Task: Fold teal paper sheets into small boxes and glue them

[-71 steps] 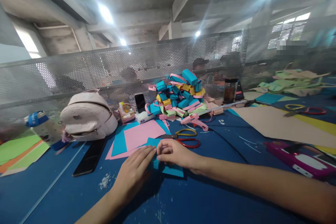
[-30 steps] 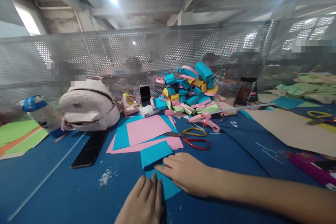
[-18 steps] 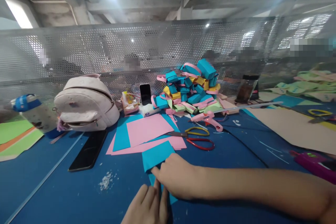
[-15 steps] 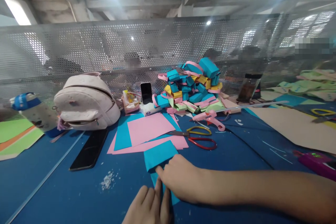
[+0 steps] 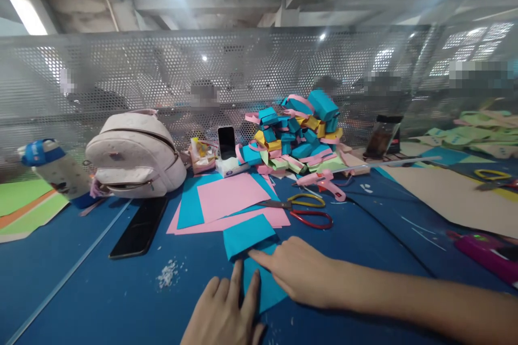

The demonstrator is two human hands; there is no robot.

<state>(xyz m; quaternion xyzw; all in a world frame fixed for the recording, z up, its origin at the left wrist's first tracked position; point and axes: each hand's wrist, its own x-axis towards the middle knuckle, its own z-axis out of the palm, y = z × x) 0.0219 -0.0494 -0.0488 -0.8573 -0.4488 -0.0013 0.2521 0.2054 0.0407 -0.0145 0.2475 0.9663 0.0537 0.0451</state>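
A sheet of blue paper [image 5: 259,290] lies on the table in front of me, its far end bent over into a raised flap [image 5: 249,234]. My left hand [image 5: 226,304] rests on the near part with its fingers apart, the index fingertip close to the flap's lower edge. From the right, my right hand [image 5: 297,269] reaches over the paper. Its index finger is stretched out to the edge of the flap, while its other fingers are partly hidden beneath the hand. Neither hand grasps anything.
Beyond the paper lie scissors [image 5: 289,205], pink sheets [image 5: 232,197] and a pink glue gun [image 5: 324,183]. A pile of folded paper boxes [image 5: 291,132] stands behind. To the left are a black phone [image 5: 140,229], a backpack [image 5: 135,153] and a bottle [image 5: 56,170]; a purple tool [image 5: 483,253] lies right.
My right hand has shifted slightly right and uncurled its index finger along the flap's edge. My left fingers have spread wider, and more of the blue paper's near part shows.
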